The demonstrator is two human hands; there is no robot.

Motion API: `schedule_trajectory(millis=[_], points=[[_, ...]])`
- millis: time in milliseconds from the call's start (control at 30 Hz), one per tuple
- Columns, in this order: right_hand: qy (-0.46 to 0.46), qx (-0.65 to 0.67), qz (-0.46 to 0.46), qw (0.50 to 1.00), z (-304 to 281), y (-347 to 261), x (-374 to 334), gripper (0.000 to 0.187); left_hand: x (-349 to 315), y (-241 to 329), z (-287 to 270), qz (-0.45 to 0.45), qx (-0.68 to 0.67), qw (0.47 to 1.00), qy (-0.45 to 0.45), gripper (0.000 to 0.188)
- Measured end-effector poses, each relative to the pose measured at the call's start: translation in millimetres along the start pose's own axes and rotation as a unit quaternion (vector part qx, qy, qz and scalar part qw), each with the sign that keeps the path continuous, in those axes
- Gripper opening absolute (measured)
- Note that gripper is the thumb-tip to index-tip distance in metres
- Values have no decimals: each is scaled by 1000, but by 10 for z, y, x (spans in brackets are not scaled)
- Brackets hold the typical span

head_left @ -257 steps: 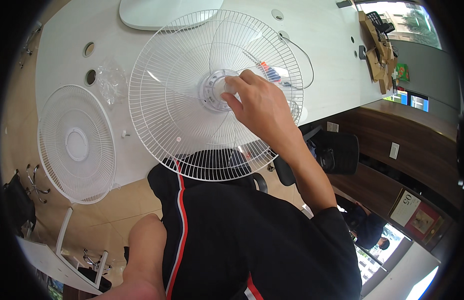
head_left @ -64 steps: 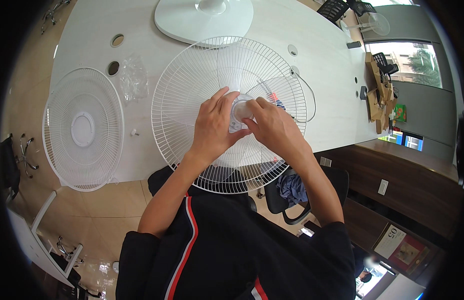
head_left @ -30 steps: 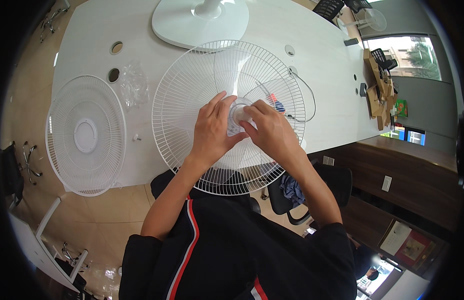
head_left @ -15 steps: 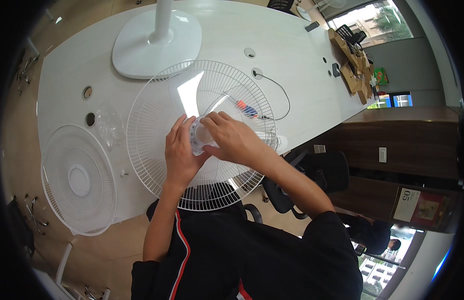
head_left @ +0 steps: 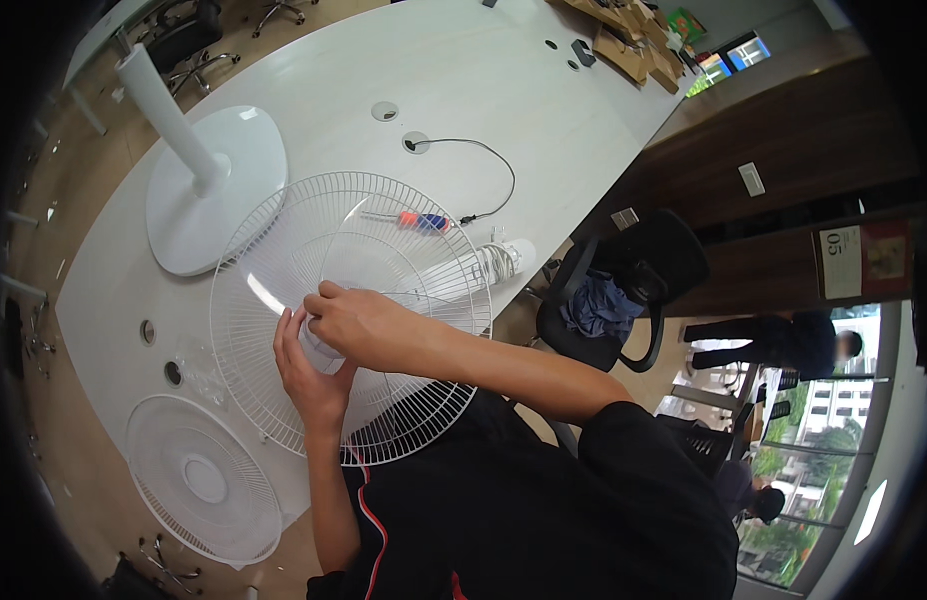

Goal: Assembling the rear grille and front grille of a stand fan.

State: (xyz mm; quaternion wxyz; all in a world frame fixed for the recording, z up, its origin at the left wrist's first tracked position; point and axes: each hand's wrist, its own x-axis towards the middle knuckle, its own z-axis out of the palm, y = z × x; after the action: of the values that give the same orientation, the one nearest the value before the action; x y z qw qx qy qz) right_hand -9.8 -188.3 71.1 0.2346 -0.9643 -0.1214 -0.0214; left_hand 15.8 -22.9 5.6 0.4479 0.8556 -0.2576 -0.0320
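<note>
A round white wire fan grille (head_left: 462, 392) stands before me, partly over the table edge and against my shirt. Clear fan blades (head_left: 267, 290) lie within it. At its middle, my left hand (head_left: 316, 388) curls its fingers round the side of the clear fan hub (head_left: 320, 346). Over the top of that hub bends my right hand (head_left: 356, 325), fingers closed and thumb hidden. Most of the hub is covered by my hands. Behind the grille wires are a red-and-blue screwdriver (head_left: 424, 221) and a white fan body with a coiled cord (head_left: 499, 262).
Another white grille (head_left: 206, 480) lies at the table's near left corner, beside a clear plastic bag (head_left: 199, 375). A white fan stand (head_left: 219, 190) rises at the back left. A black cable (head_left: 509, 170) runs from a table hole. An office chair (head_left: 624, 290) stands at right.
The view has turned, shifting the table and stand leftward. Both hands remain at the hub; my right wrist has swung round, with its forearm now lying more level across the grille.
</note>
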Motion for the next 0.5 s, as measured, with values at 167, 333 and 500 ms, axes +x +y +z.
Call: schedule_trajectory(millis=[167,333,500], points=[[9,-3,14,1000,41,-40,0,21,-11,-4,5,5,-4,1000,2,91],[69,40,149,986,21,-162,13,23,31,-46,16,27,3,1000,8,90],[32,-31,96,994,91,-94,-3,22,13,13,7,5,-2,1000,4,92]])
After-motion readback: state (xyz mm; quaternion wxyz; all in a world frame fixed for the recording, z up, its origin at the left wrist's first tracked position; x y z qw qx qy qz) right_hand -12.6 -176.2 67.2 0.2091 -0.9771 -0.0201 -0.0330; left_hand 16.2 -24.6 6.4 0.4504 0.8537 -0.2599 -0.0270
